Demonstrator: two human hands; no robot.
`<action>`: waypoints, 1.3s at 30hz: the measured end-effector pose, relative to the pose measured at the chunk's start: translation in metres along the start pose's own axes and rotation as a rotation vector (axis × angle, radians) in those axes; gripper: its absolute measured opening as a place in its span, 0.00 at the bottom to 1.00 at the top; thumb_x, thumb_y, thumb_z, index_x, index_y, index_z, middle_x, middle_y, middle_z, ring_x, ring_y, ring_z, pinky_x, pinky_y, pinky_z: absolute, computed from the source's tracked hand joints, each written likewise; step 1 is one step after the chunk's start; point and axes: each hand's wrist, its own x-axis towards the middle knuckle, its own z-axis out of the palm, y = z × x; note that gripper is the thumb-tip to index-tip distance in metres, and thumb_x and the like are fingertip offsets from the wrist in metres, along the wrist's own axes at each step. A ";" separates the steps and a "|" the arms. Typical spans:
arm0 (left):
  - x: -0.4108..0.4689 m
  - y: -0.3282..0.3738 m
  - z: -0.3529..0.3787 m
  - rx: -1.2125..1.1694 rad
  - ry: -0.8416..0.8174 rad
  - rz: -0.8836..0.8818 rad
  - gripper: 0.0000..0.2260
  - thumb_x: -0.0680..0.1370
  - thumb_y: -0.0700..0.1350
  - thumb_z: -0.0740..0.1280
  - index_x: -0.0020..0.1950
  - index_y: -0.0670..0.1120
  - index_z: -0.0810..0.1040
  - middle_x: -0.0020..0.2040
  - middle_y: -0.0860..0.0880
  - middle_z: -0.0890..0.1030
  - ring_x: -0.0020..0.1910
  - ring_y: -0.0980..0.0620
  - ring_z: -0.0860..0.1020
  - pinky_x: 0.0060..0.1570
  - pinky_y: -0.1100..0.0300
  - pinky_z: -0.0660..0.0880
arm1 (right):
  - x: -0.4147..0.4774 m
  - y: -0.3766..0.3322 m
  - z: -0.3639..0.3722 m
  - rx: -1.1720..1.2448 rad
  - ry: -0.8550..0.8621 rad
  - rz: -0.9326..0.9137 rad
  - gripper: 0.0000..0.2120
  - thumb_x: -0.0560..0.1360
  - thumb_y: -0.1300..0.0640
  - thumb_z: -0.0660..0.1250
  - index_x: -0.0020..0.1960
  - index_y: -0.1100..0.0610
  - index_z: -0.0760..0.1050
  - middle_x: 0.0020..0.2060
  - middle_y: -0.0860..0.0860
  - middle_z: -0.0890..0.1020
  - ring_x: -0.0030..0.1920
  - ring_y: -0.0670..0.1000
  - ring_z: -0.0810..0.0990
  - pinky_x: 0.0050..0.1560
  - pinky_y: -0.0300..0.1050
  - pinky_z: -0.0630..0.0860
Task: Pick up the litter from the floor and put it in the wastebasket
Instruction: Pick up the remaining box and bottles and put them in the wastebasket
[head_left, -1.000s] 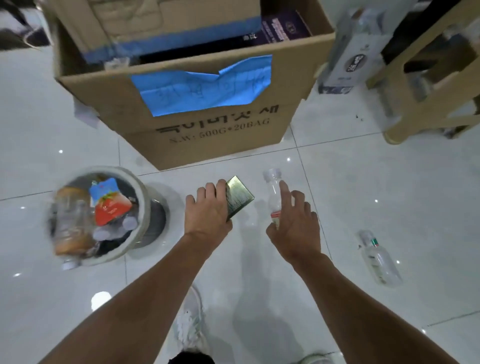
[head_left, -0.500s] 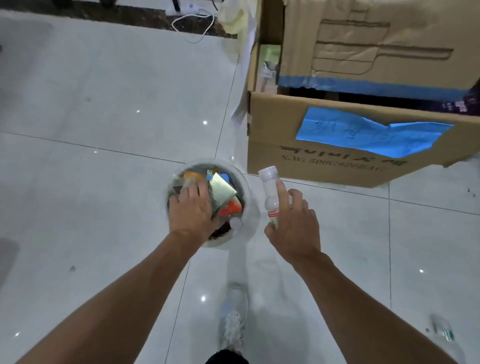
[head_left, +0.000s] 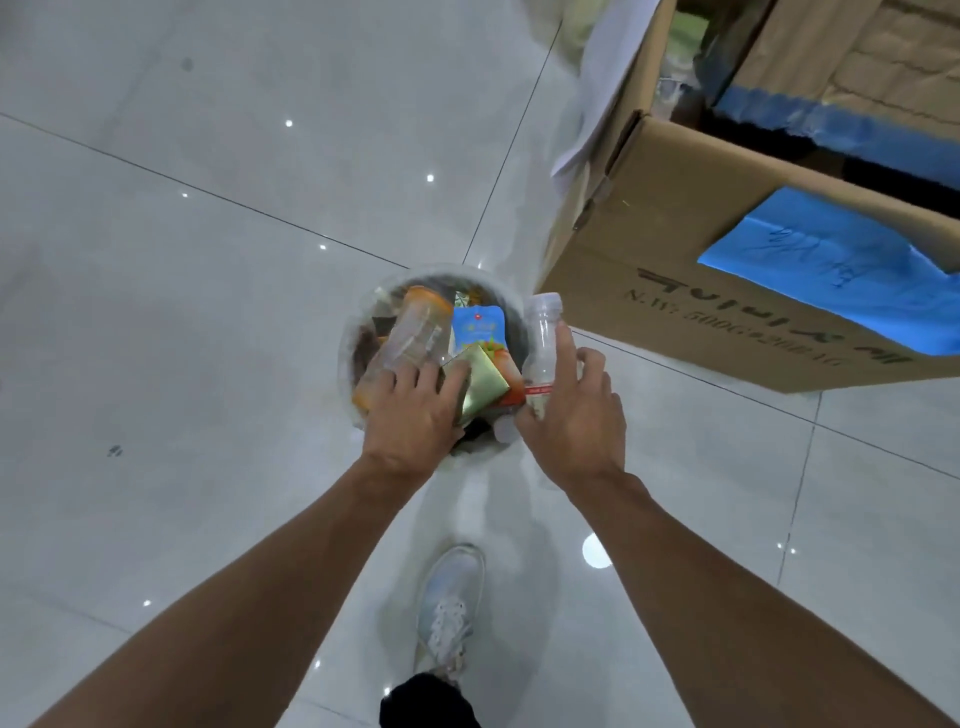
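Note:
A round clear wastebasket (head_left: 347, 340) stands on the white tiled floor, filled with litter: a large clear bottle with an orange cap (head_left: 410, 332), a blue and red pouch (head_left: 478, 330) and other pieces. My left hand (head_left: 413, 415) is over the basket's near side and holds a small gold-green box (head_left: 483, 384) on top of the litter. My right hand (head_left: 574, 415) grips a small clear plastic bottle (head_left: 543, 338) with a white cap, upright at the basket's right rim.
A big cardboard box (head_left: 691, 291) with a blue paper label (head_left: 831, 270) stands close on the right of the basket. My shoe (head_left: 449, 597) is on the tiles below the hands. Open floor lies to the left.
The view has swung left, bringing the basket under both hands. My left hand carried the gold-green box over the basket and onto the litter. My right hand brought the bottle to the rim.

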 end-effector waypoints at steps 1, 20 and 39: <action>0.002 0.001 0.003 0.015 0.005 0.007 0.30 0.71 0.59 0.70 0.69 0.49 0.67 0.56 0.47 0.77 0.52 0.44 0.76 0.54 0.49 0.70 | 0.003 0.001 0.004 0.002 -0.004 0.001 0.44 0.68 0.48 0.68 0.77 0.48 0.49 0.63 0.54 0.67 0.58 0.58 0.73 0.52 0.52 0.72; -0.002 -0.031 0.013 -0.115 0.073 0.072 0.39 0.67 0.62 0.71 0.73 0.46 0.67 0.67 0.44 0.72 0.63 0.42 0.72 0.64 0.46 0.66 | 0.077 -0.039 0.026 0.092 -0.170 -0.051 0.33 0.72 0.52 0.71 0.72 0.52 0.60 0.62 0.53 0.73 0.60 0.57 0.74 0.61 0.55 0.73; 0.014 -0.026 -0.006 -0.218 0.101 -0.090 0.24 0.76 0.61 0.51 0.66 0.50 0.70 0.59 0.49 0.76 0.56 0.46 0.73 0.61 0.50 0.66 | 0.074 -0.042 0.020 -0.141 -0.220 -0.021 0.40 0.72 0.49 0.68 0.77 0.49 0.50 0.66 0.55 0.67 0.64 0.56 0.70 0.62 0.55 0.67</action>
